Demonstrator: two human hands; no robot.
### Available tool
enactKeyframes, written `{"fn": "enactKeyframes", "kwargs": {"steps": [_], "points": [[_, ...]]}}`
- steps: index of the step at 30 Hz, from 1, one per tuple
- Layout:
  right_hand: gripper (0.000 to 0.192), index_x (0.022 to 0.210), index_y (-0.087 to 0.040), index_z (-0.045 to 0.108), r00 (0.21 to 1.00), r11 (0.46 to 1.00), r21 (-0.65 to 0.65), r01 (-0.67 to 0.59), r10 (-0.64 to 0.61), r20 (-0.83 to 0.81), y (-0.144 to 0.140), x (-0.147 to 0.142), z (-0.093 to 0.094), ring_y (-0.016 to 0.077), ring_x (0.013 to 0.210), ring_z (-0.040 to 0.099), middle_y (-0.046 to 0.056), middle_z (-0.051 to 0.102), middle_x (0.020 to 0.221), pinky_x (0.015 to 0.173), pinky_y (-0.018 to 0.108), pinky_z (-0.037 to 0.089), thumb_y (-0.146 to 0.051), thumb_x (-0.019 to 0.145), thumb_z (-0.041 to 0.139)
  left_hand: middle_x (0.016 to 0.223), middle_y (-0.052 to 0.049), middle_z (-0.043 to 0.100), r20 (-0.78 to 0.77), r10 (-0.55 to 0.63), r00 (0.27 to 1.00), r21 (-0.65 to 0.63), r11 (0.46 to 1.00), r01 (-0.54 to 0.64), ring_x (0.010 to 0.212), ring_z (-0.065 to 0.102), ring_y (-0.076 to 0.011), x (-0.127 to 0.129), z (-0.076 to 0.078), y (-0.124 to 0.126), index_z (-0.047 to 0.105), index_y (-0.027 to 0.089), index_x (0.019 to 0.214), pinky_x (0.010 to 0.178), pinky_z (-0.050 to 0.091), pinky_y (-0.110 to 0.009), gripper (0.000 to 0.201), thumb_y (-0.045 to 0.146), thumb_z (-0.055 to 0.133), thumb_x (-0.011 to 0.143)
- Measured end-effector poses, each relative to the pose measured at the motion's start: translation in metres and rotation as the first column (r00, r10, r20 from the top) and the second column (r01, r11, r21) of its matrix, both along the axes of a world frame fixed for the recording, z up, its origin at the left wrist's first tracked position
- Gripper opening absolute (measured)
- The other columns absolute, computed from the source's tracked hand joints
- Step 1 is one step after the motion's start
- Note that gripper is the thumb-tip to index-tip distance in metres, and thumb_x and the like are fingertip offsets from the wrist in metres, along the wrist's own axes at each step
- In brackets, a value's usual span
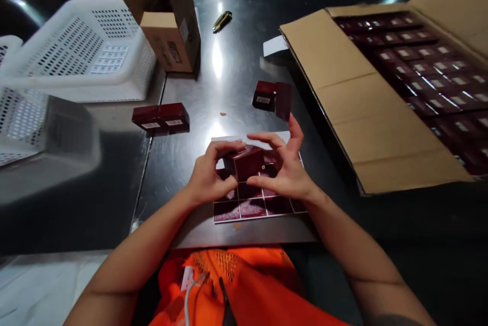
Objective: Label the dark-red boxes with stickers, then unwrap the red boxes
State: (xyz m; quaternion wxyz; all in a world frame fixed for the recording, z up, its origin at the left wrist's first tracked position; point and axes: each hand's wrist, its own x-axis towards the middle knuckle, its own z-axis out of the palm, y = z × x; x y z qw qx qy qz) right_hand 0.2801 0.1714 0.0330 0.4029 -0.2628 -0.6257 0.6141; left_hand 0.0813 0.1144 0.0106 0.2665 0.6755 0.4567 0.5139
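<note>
- Two white perforated plastic baskets with rounded rims, one large (114,91) and one at the left edge of my view (23,132), sit farthest left.
- Next is a small upright carton of brown corrugated cardboard (163,43), its flaps raised, with a pair of dark red boxes (160,118) nearer me, side by side with pale labels facing me.
- My left hand (211,173) grips a glossy, sharp-cornered maroon box (249,163), fingers over the top and thumb below. It is held just above a flat sheet of dark red panels (251,209) divided by white lines. I judge light fingertip pressure at the edges best, sparing the faces dents and smudges, with the box kept square.
- Beyond, a yellow-and-black utility knife (222,21) lies on the smooth, reflective metal worktop (206,77).
- My right hand (287,168) is curved with fingers spread; whether its thumb or forefinger presses the box, I cannot tell. A steadying touch there should stop it twisting.
- Past its fingertips stand two more dark red boxes (264,95).
- Farthest right, a wide open brown carton (343,87) holds shiny rows of similar boxes (427,66).
</note>
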Motion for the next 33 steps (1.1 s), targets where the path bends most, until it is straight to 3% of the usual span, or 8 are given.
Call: {"fn": "enactKeyframes", "kwargs": {"steps": [3,6,8,13,18,25,29,33], "points": [[0.131,0.159,-0.038,-0.001,0.997,0.998,0.032,-0.061,0.060,0.043,0.003,0.005,0.002,0.0273,0.116,0.068,0.009,0.062,0.127,0.101,0.051,0.060,-0.030,0.068,0.093,0.118,-0.010,0.074,0.007,-0.038,0.999,0.006,0.999,0.038,0.110,0.073,-0.0236,0.000,-0.001,0.002,0.053,0.024,0.111,0.090,0.062,-0.037,0.043,0.013,0.074,0.075],[0.133,0.158,-0.039,-0.006,0.998,0.991,0.123,-0.055,0.052,0.031,0.004,0.007,-0.001,0.0259,0.114,0.070,0.007,0.066,0.124,0.104,0.052,0.059,-0.029,0.070,0.093,0.120,-0.012,0.073,0.103,-0.073,0.992,0.013,0.997,0.072,0.111,0.073,-0.0242,0.001,-0.002,0.003,0.051,0.025,0.110,0.088,0.063,-0.037,0.040,0.018,0.074,0.079],[0.127,0.159,-0.037,-0.001,0.999,0.984,0.175,-0.017,0.011,0.033,0.003,0.006,-0.001,0.0258,0.109,0.072,0.007,0.067,0.122,0.103,0.051,0.060,-0.030,0.072,0.091,0.121,-0.013,0.072,0.133,-0.079,0.988,0.000,0.997,0.080,0.111,0.073,-0.0245,0.001,-0.003,0.004,0.050,0.025,0.110,0.085,0.063,-0.037,0.038,0.024,0.074,0.081],[0.126,0.161,-0.033,0.006,0.994,0.971,0.225,0.084,-0.098,0.051,-0.001,0.006,0.000,0.0276,0.107,0.073,0.007,0.070,0.115,0.098,0.049,0.063,-0.031,0.069,0.093,0.125,-0.013,0.067,0.113,-0.044,0.993,-0.017,0.999,0.046,0.115,0.069,-0.0253,0.000,-0.002,0.003,0.051,0.026,0.112,0.087,0.062,-0.039,0.038,0.030,0.073,0.081],[0.124,0.159,-0.038,0.005,0.997,0.969,0.239,0.069,-0.075,0.015,-0.002,0.005,-0.004,0.0278,0.108,0.073,0.006,0.071,0.115,0.096,0.052,0.064,-0.032,0.071,0.091,0.126,-0.011,0.066,0.095,-0.062,0.994,0.011,0.998,0.062,0.117,0.067,-0.0263,-0.001,0.000,0.004,0.055,0.027,0.117,0.088,0.062,-0.039,0.049,0.027,0.080,0.076],[0.115,0.152,-0.038,0.014,0.991,0.962,0.252,0.107,-0.123,0.050,-0.002,0.004,-0.004,0.0262,0.105,0.073,0.005,0.072,0.114,0.098,0.051,0.062,-0.029,0.069,0.093,0.112,-0.008,0.073,-0.039,0.033,0.999,-0.002,0.999,-0.033,0.104,0.071,-0.0224,-0.009,0.006,0.007,0.067,0.023,0.115,0.089,0.063,-0.036,0.049,0.032,0.088,0.072],[0.123,0.154,-0.038,0.012,0.990,0.975,0.187,0.117,-0.129,0.055,0.000,0.005,0.001,0.0272,0.110,0.071,0.005,0.069,0.117,0.093,0.047,0.064,-0.031,0.064,0.095,0.106,-0.007,0.074,-0.037,0.085,0.996,-0.014,0.996,-0.086,0.096,0.072,-0.0206,-0.009,0.008,0.006,0.069,0.021,0.112,0.082,0.062,-0.033,0.048,0.037,0.089,0.071],[0.126,0.156,-0.037,0.007,0.985,0.974,0.222,0.050,-0.085,0.150,0.004,0.008,0.000,0.0282,0.117,0.067,0.008,0.064,0.124,0.093,0.046,0.063,-0.028,0.065,0.094,0.108,-0.006,0.074,-0.131,0.148,0.980,0.076,0.987,-0.139,0.095,0.070,-0.0202,-0.005,0.009,0.002,0.063,0.024,0.126,0.084,0.058,-0.033,0.060,0.034,0.088,0.072]]}}
